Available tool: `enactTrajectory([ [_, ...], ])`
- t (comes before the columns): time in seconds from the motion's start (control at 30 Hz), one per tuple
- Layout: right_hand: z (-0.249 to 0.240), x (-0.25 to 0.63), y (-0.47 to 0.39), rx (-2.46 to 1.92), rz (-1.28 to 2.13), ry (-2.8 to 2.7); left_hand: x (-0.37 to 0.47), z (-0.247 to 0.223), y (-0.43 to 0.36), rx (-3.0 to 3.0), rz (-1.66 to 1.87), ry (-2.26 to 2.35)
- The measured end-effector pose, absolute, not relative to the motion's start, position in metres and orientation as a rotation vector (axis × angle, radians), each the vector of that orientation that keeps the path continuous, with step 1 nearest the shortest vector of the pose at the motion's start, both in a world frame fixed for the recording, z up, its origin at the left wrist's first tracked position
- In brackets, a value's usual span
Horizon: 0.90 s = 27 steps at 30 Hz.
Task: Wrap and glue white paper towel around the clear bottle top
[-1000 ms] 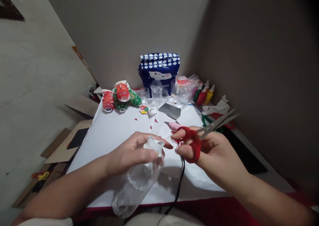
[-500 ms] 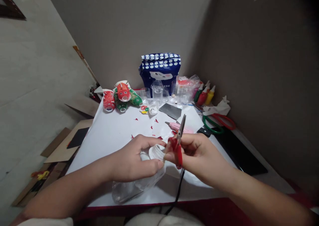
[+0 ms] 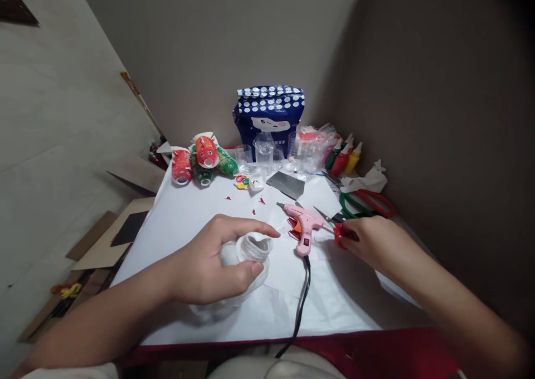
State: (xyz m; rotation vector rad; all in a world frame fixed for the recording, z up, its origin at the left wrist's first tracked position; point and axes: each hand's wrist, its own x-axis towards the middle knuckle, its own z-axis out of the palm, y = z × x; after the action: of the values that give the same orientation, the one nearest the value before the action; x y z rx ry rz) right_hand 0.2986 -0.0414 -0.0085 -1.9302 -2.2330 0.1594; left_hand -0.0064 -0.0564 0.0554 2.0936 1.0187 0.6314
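Observation:
My left hand (image 3: 217, 259) is wrapped round a clear plastic bottle (image 3: 254, 248) whose neck is covered in something white. The bottle's open mouth faces up and toward the right. At the right, my right hand (image 3: 370, 237) grips the red handles of a small pair of scissors (image 3: 340, 237), blades pointing away to the upper left. Between the hands a pink hot glue gun (image 3: 303, 223) lies on the white table covering, its black cord running toward me. Small red scraps (image 3: 261, 200) are scattered beyond the bottle.
Red and green painted fish figures (image 3: 207, 151) stand at the back left. A blue bag (image 3: 270, 122), clear plastic cups (image 3: 264, 153) and paint bottles (image 3: 341, 160) line the back. A dark grey sheet (image 3: 286, 184) and green-and-red-handled scissors (image 3: 355, 207) lie nearer. Cardboard (image 3: 112, 234) leans at the left.
My right hand has moved away from the bottle to the right, carrying the red scissors lower toward the table. The bottle has tipped more upright in my left hand. The glue gun is uncovered.

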Motion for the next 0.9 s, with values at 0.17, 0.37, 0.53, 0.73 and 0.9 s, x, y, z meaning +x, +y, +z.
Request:
enactTrajectory([
  [0.17, -0.025, 0.302, -0.048, -2.033, 0.085, -2.316, -0.007, 0.055, -0.056, 2.063, 0.676, 0.993],
  [0.37, -0.014, 0.289, -0.061, -1.914, 0.083, -2.293, -0.009, 0.054, -0.056, 1.970, 0.742, 0.871],
  [0.53, 0.017, 0.253, -0.091, -0.812, 0.449, -2.066, -0.003, 0.049, -0.054, 1.864, 0.712, 0.634],
  [0.73, 0.047, 0.214, -0.096, -0.560, 0.677, -1.992, 0.001, 0.047, -0.057, 1.769, 0.710, 0.536],
  [0.9, 0.047, 0.202, -0.081, -0.582, 0.851, -1.872, -0.001, 0.043, -0.056, 1.717, 0.697, 0.493],
])
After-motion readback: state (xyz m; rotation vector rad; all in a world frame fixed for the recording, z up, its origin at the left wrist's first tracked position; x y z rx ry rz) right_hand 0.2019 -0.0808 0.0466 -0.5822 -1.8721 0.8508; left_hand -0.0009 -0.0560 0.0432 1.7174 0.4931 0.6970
